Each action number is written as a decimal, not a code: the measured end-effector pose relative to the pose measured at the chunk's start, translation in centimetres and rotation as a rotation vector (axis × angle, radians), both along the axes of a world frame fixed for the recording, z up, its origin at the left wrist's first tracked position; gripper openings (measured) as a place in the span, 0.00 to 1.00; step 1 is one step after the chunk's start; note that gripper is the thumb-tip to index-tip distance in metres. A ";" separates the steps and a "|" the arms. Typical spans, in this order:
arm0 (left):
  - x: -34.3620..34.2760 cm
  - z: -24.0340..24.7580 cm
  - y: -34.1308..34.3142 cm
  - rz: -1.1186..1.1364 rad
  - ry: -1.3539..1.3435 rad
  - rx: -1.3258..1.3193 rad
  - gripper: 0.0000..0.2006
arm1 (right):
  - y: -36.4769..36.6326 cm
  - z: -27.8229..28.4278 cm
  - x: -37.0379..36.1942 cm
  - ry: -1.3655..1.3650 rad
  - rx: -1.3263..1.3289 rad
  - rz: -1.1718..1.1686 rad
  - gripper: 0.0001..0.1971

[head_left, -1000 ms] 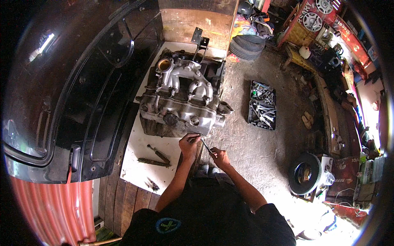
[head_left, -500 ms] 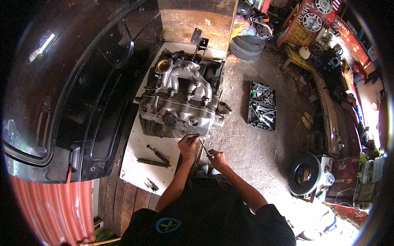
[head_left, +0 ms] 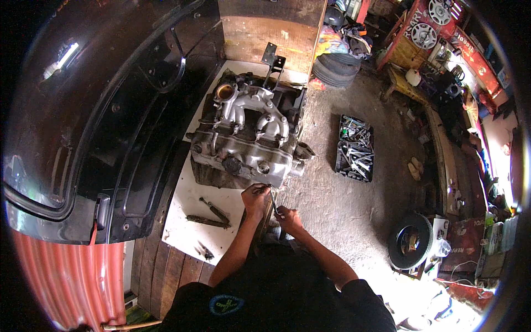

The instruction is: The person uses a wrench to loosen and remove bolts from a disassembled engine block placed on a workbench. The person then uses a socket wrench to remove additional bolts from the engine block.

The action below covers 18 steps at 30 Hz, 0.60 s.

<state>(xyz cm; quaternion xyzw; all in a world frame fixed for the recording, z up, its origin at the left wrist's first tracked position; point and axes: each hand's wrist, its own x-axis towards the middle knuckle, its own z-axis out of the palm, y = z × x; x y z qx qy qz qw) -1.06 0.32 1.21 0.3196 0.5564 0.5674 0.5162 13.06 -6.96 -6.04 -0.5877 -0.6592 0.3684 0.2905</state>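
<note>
A grey metal engine [head_left: 243, 144] sits on a white board [head_left: 182, 232], its intake pipes on the far side and a ribbed cover towards me. At its near right edge my left hand [head_left: 256, 199] has its fingers curled around the upper end of a slim, dark metal hand tool [head_left: 274, 203]. The tool's tip is hidden by those fingers and the engine's edge. My right hand [head_left: 289, 220] is closed around the tool's lower end. To the left of my left forearm, a few long dirty metal parts [head_left: 213, 216] and small hardware [head_left: 206, 252] lie on the board.
A black vehicle panel [head_left: 110, 138] stands close on the left, above red corrugated sheeting [head_left: 66, 276]. On the concrete floor to the right is an open black case [head_left: 354, 148] of tools. Farther off are stacked tyres [head_left: 336, 69] and a lone tyre [head_left: 410, 242].
My right hand has swung a little left and towards me, so the tool stands more upright. My left hand stays at the engine's near edge. The view has shifted slightly.
</note>
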 end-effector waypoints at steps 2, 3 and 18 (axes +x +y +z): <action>0.1 -0.3 -0.1 0.012 -0.005 0.013 0.05 | 0.5 -0.3 0.1 0.019 -0.043 -0.022 0.09; 0.2 -0.3 -0.2 0.016 -0.006 0.018 0.05 | 0.7 -0.4 0.2 0.029 -0.065 -0.035 0.09; 0.8 -3.0 -0.8 -0.120 -0.404 0.039 0.06 | 5.6 20.0 4.7 0.017 0.501 -0.114 0.06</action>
